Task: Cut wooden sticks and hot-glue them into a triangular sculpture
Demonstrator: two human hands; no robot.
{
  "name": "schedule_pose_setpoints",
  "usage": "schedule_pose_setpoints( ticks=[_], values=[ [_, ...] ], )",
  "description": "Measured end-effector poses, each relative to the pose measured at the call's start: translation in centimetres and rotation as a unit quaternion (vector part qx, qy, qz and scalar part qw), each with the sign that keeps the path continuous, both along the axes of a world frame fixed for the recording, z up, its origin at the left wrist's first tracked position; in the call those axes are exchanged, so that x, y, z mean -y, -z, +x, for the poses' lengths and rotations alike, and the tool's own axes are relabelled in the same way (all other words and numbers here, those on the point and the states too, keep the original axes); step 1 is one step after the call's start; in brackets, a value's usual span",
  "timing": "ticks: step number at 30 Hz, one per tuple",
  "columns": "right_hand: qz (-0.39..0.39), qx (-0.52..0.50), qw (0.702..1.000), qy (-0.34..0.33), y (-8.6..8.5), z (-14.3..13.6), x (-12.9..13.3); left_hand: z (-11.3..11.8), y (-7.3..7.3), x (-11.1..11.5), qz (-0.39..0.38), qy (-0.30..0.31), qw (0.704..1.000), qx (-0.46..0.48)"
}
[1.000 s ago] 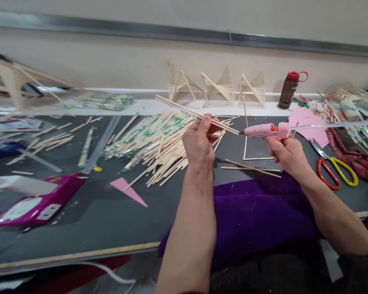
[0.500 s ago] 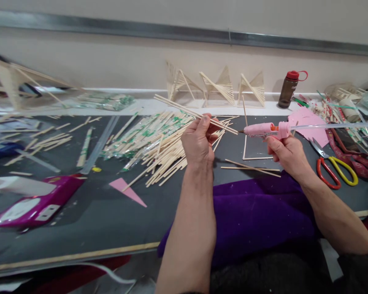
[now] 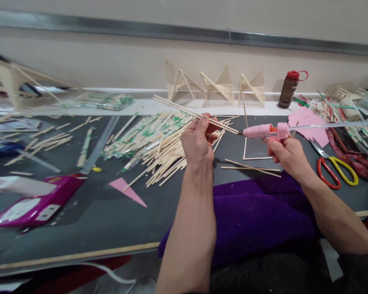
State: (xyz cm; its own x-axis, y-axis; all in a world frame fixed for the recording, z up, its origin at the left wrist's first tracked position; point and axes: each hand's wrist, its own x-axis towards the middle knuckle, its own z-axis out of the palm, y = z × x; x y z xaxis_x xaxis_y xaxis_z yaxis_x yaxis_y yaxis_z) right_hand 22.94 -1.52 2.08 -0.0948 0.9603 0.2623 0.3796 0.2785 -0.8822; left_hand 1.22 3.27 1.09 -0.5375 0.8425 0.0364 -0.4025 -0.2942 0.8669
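My left hand (image 3: 198, 136) pinches two thin wooden sticks (image 3: 174, 106) that slant from upper left down to the right. In my right hand (image 3: 286, 153) is a pink glue gun (image 3: 259, 131), a long clear glue stick (image 3: 331, 124) running out of its back. The gun's nozzle meets the right ends of the sticks. Below the gun, an open frame of sticks (image 3: 257, 158) lies on the dark table, with two crossed sticks (image 3: 251, 168) in front of it. A heap of loose sticks (image 3: 168, 157) spreads left of my left hand.
Stick models (image 3: 217, 90) stand along the wall beside a brown bottle (image 3: 286, 90). Scissors (image 3: 337, 167) and pink paper (image 3: 308, 122) lie right. Wrapped sticks (image 3: 141, 130), a pink triangle (image 3: 127, 191) and a magenta device (image 3: 46, 204) are left; purple cloth (image 3: 257, 216) covers the front edge.
The glue gun's nozzle has shifted very slightly left and down along the stick ends. Both hands keep the same hold.
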Motion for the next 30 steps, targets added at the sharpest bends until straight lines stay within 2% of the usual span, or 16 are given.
schedule_pose_setpoints(
  ticks=[6, 12, 18, 24, 30],
  values=[
    [-0.012, -0.08, 0.997, -0.011, -0.2, -0.2, 0.2, -0.7, 0.7, -0.7, -0.027, 0.01, 0.997, 0.067],
    [-0.002, -0.107, 0.994, -0.019, -0.1, -0.3, 0.3, -1.1, 1.3, -1.2, -0.029, 0.037, 0.994, 0.1],
    [0.002, -0.113, 0.993, -0.035, -0.3, -0.6, 0.6, -0.7, 0.8, -1.0, -0.05, 0.024, 0.993, 0.104],
    [0.006, -0.087, 0.996, -0.016, -0.2, -0.6, 0.5, -0.7, 0.9, -1.0, -0.037, 0.032, 0.993, 0.103],
    [0.018, -0.077, 0.997, -0.004, 0.0, -0.5, 0.4, -0.3, 0.2, -0.6, -0.048, 0.039, 0.986, 0.156]
  ],
)
